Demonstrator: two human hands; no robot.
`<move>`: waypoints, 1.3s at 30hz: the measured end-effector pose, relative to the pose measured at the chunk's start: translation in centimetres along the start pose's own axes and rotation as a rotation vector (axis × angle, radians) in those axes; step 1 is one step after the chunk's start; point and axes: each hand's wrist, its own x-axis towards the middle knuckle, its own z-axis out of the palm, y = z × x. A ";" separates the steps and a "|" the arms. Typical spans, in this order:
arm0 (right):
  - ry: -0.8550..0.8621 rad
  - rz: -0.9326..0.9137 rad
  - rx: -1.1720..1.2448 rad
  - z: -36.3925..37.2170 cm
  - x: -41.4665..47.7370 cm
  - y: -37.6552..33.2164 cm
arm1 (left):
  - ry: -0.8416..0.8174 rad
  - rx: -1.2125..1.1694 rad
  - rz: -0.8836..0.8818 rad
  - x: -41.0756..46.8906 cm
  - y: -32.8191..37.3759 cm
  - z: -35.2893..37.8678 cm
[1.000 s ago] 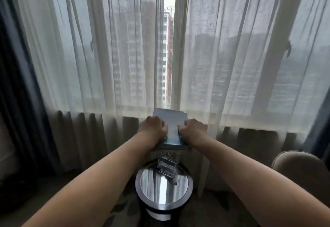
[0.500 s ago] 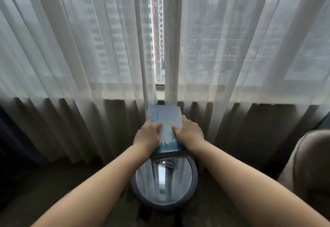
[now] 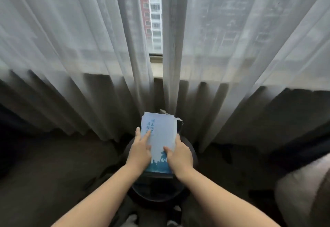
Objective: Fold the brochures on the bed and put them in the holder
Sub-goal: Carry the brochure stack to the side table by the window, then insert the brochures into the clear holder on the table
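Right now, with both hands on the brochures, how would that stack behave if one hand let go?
The brochures look like thin paper, probably light. The left hand and right hand pinch opposite sides, so held one-handed the stack would likely droop. Its far edges sit uneven, so sheets may well slide apart.

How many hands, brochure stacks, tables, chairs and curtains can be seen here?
Stack of brochures: 1 (single sheets cannot be counted)
Hands: 2, left hand and right hand, both holding the stack
Round table: 1
Armchair: 1
Sheer curtains: 2
Total: 7
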 end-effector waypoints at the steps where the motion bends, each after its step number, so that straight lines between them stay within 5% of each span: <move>1: -0.006 0.014 0.008 0.4 0.7 0.4 | -0.012 -0.012 0.005 0.7 -0.3 0.6; 23: -0.260 0.472 0.028 23.5 6.2 18.3 | -0.565 0.102 -0.138 6.3 -22.1 22.5; 28: -0.174 0.532 0.079 28.9 7.1 21.8 | -0.470 0.133 -0.129 6.2 -25.7 27.2; 33: -0.040 0.391 -0.083 30.5 6.5 22.4 | -0.278 0.348 -0.093 5.0 -26.4 28.6; 36: -0.033 0.350 -0.276 30.3 6.7 22.5 | -0.286 0.452 -0.148 4.6 -25.9 28.5; 39: -0.076 0.415 -0.138 30.2 7.2 22.5 | -0.327 0.417 -0.174 4.6 -25.5 28.7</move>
